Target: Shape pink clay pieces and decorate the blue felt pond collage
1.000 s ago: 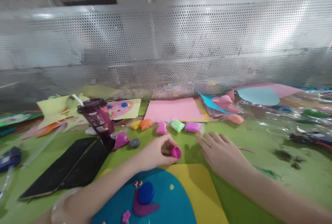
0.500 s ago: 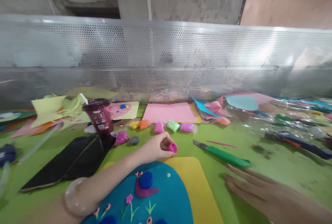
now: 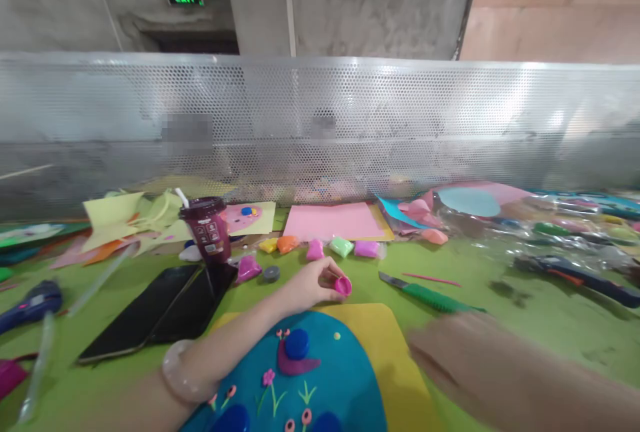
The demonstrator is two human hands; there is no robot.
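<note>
My left hand (image 3: 316,283) is closed, with thumb and fingers pinching a small pink cup-shaped piece (image 3: 343,286) whose round hollow faces me. Below it lies a clay picture: a blue rounded sheet (image 3: 350,379) on yellow card (image 3: 400,352). On the blue sheet are a purple snail with a blue shell (image 3: 297,344), a pink flower (image 3: 269,377) and green grass (image 3: 307,393). My right hand (image 3: 460,359) is smeared by motion over the mat, right of the yellow card, and its fingers cannot be made out. Just beyond it lies a green-handled craft knife (image 3: 430,295).
Small bags of coloured clay (image 3: 341,247) and a grey disc (image 3: 271,274) lie beyond my left hand. At left are a dark cup with a straw (image 3: 207,229) and a black phone-like slab (image 3: 150,315). Dark-handled pliers (image 3: 575,272) lie right. A perforated metal screen (image 3: 320,99) stands behind.
My right hand has moved left towards the yellow card and now covers the end of the knife's handle. My left hand still holds the pink piece. The whole view has shifted slightly.
</note>
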